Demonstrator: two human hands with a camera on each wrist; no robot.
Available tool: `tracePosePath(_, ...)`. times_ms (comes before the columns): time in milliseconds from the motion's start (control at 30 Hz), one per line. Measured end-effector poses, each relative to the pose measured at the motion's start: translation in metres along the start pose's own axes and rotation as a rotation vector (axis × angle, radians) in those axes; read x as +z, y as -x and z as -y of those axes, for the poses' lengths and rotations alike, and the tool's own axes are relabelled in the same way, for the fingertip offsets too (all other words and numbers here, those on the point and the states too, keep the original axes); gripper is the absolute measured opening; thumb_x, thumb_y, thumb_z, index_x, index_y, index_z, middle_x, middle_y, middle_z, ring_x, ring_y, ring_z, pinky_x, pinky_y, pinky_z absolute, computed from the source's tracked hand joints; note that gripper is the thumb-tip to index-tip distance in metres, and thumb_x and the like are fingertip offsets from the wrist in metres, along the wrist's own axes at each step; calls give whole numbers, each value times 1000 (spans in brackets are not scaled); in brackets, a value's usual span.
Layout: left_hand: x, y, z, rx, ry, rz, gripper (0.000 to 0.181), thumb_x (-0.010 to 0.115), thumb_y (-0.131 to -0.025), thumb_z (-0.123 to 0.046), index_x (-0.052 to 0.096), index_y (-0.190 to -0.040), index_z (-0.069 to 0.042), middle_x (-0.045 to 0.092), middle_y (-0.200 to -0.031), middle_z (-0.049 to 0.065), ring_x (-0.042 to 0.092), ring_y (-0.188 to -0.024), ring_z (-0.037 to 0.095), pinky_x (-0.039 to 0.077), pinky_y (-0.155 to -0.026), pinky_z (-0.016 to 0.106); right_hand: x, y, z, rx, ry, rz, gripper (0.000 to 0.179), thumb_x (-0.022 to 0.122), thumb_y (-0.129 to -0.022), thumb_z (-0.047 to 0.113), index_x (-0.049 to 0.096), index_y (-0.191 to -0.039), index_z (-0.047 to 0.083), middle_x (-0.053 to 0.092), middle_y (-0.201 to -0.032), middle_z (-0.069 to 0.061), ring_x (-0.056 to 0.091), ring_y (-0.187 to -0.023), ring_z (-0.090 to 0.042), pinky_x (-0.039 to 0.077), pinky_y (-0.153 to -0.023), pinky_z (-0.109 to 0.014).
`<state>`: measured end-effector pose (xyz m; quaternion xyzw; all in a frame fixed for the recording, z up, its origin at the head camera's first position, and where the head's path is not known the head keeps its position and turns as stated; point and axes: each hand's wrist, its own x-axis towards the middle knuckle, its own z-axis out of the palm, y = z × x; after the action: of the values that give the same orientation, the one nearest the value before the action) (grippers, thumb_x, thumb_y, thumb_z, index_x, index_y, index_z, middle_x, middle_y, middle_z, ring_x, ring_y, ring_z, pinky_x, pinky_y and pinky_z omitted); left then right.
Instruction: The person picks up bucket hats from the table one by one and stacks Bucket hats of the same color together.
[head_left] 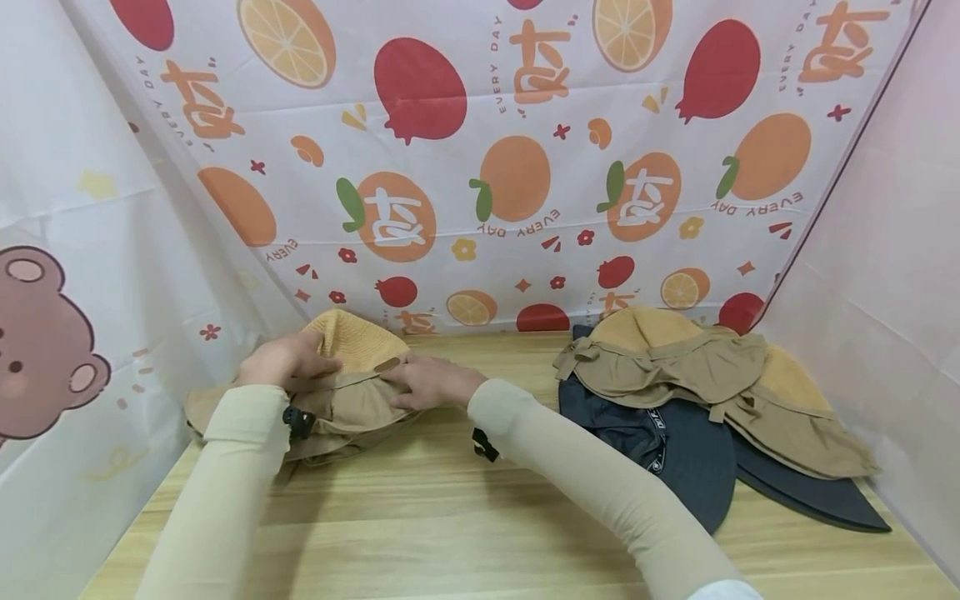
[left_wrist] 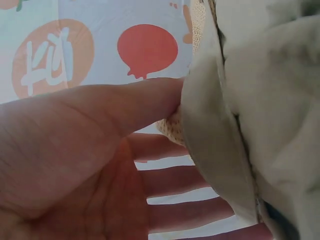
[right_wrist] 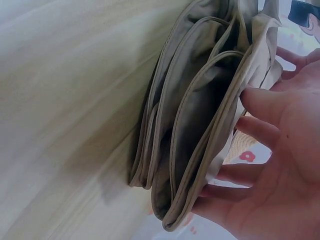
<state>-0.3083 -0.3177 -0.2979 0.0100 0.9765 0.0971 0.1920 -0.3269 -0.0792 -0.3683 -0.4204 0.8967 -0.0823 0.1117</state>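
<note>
On the left of the table lies a pile of sun hats, the top one a sun hat (head_left: 360,342) with a yellow woven crown and a tan cloth brim. My left hand (head_left: 288,362) touches its left side. In the left wrist view, that hand's spread fingers (left_wrist: 175,180) pass behind the tan brim (left_wrist: 215,130), hiding their tips. My right hand (head_left: 435,383) touches the brim's right side, below a small brown tag (head_left: 387,365). In the right wrist view, its thumb and spread fingers (right_wrist: 242,173) rest against the outermost of several stacked cloth layers (right_wrist: 205,95).
At the right, two tan-and-yellow sun hats (head_left: 660,358) lie over dark navy caps (head_left: 690,458). The wooden table (head_left: 420,533) meets a fruit-print cloth (head_left: 510,275) at the back. White curtains (head_left: 885,333) hang on both sides.
</note>
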Motion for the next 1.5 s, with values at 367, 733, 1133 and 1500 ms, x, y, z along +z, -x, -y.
tracePosePath(367, -2, -6, 0, -75, -10, 36, 58, 58, -101, -43, 45, -133, 3, 55, -113, 25, 52, -102, 38, 47, -82, 51, -2, -3, -2, 22, -28, 26, 58, 59, -105, 41, 43, -158, 27, 46, -158, -2, 47, -144, -16, 43, -117, -33)
tracePosePath(733, -6, -11, -2, -61, 28, 65, 34, 61, -100, -39, 50, -97, -7, 55, -96, 15, 58, -93, 32, 47, -71, 35, -3, -6, -3, 32, -33, 41, 58, 60, -104, 40, 43, -158, 26, 53, -145, -1, 52, -130, -13, 45, -112, -31)
tracePosePath(1133, -4, -21, -3, -68, 45, 74, 32, 65, -99, -33, 51, -89, -6, 50, -84, 8, 55, -83, 26, 45, -68, 33, -2, -10, -4, 40, 5, 48, 57, 60, -104, 40, 44, -158, 27, 44, -162, -1, 42, -149, -17, 39, -121, -33)
tracePosePath(1500, -4, -23, -4, -63, 75, 81, 31, 66, -99, -32, 52, -84, -8, 49, -77, 4, 54, -81, 23, 43, -67, 32, -2, -11, -5, 41, 25, 49, 57, 61, -104, 39, 45, -157, 27, 49, -157, -2, 48, -143, -17, 42, -118, -32)
